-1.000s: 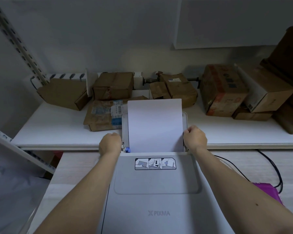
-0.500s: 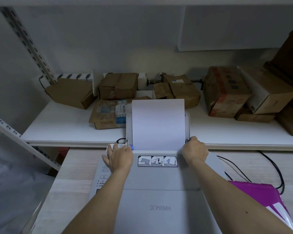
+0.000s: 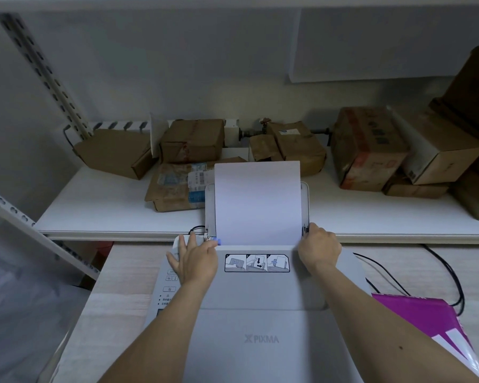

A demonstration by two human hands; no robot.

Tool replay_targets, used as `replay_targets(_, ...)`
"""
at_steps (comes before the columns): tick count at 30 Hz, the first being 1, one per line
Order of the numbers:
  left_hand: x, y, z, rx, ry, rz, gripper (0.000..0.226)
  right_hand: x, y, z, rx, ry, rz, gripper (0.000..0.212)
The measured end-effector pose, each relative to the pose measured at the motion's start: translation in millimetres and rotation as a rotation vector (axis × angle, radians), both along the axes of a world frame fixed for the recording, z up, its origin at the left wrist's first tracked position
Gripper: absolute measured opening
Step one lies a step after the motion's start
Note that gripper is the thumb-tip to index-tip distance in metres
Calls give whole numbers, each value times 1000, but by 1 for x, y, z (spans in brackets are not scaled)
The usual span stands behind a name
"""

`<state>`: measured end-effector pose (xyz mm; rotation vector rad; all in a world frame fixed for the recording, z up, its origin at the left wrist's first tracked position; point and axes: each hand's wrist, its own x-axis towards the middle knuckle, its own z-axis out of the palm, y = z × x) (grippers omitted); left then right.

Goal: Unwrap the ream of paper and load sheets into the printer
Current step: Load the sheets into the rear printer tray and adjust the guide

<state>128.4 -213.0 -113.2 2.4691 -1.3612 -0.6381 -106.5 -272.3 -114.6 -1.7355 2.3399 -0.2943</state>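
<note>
A white PIXMA printer [image 3: 263,297] stands on the wooden desk right in front of me. White sheets [image 3: 257,201] stand upright in its rear tray. My left hand [image 3: 195,261] lies flat on the printer's top left corner, fingers spread, the thumb next to the blue paper guide [image 3: 215,240]. My right hand [image 3: 319,249] is curled at the tray's right edge, fingertips touching the right side of the sheets and the tray wall. The purple ream wrapper [image 3: 423,323] lies on the desk to the printer's right.
A white shelf [image 3: 100,205] behind the printer carries several brown cardboard boxes [image 3: 368,146] and parcels. Black cables [image 3: 443,272] run over the desk at the right. A slotted metal rail [image 3: 39,239] and clear plastic sheeting are at the left.
My left hand has left the tray's left side, opened, and come down flat on the printer's top left corner. My right hand stays at the tray's right edge. The view has shifted back a little.
</note>
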Motion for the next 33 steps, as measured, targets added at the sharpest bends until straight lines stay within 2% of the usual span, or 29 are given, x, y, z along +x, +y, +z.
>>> replay_targets(19,3,-3,0,65,-27,-31,52,-5,-2,0,52,0,39,20)
replay_targets(29,5,-12,23,195,68,-40,58,-18,6,15,139,-40,173,32)
replay_targets(33,2,-5,35,169,89,0,47,-17,27,26,97,-95,156,33)
